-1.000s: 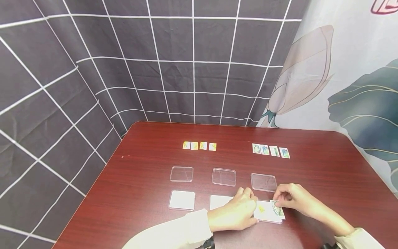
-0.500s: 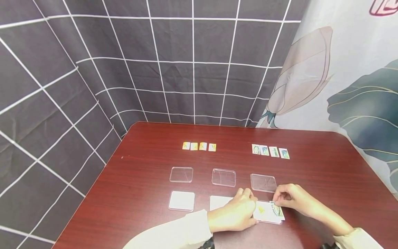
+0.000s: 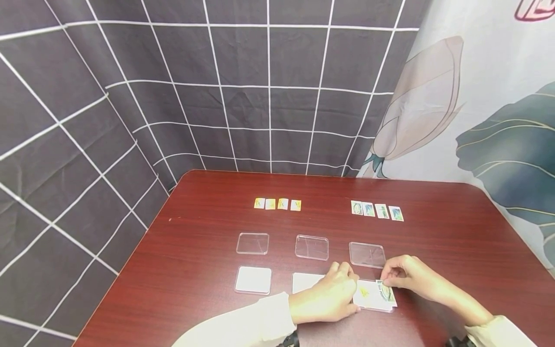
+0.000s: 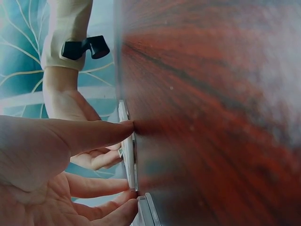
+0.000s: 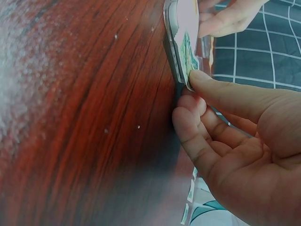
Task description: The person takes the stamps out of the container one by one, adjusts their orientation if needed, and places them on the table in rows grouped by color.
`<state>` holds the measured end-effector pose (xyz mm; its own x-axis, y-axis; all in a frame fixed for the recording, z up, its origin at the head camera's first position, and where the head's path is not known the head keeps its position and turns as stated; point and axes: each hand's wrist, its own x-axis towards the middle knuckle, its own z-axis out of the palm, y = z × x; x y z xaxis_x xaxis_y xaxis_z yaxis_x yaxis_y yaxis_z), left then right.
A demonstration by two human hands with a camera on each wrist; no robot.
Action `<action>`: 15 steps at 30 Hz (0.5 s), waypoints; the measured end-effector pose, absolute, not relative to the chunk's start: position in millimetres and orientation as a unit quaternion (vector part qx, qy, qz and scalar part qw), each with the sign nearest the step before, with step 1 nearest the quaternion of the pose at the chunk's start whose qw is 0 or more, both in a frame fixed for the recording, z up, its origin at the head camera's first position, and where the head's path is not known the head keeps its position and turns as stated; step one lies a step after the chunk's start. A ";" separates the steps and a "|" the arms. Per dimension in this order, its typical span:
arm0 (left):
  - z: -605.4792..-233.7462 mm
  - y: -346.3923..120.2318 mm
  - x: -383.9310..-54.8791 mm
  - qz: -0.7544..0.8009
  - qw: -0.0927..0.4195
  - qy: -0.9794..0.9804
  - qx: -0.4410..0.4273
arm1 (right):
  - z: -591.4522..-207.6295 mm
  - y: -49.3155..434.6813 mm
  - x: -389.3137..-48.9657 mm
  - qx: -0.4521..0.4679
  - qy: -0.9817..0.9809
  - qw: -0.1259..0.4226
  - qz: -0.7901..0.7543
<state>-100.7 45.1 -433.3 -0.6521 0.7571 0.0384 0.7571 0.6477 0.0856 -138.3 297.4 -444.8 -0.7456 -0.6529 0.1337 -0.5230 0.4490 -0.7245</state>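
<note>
At the near right of the table, my left hand (image 3: 327, 296) holds a clear plastic case with a white insert (image 3: 374, 303), thumb on its near edge and fingers at its left side. A yellow-printed stamp (image 3: 363, 291) lies on the insert's left half. Over the right end, a green-printed stamp (image 3: 386, 293) overlaps the insert, its right edge slightly past it. My right hand (image 3: 414, 277) pinches this stamp's upper corner between thumb and index finger. In the right wrist view, the thumb presses on the green stamp (image 5: 189, 59) at the case's corner.
Two more cases with white inserts, one on the left (image 3: 253, 280) and one partly behind my left hand (image 3: 307, 282), line the near side. Three clear lids (image 3: 312, 247) form a row beyond. Farther back lie several yellow stamps (image 3: 270, 204) and several green stamps (image 3: 368, 209).
</note>
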 end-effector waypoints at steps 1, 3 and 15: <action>-433.2 45.2 -100.8 0.047 0.001 0.908 0.416 | -444.8 297.8 -138.7 -0.347 0.846 0.086 -0.395; -433.2 45.2 -100.8 0.048 0.003 0.909 0.415 | -444.7 298.3 -139.2 -0.349 0.844 0.093 -0.398; -432.7 45.5 -100.4 0.039 -0.005 0.908 0.417 | -441.0 301.8 -143.4 -0.379 0.814 0.120 -0.424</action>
<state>-100.4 45.5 -432.7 -0.6521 0.7569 0.0425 0.7578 0.6491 0.0663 -143.4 301.8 -441.0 -0.6839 -0.7185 0.1267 -0.5154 0.3529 -0.7809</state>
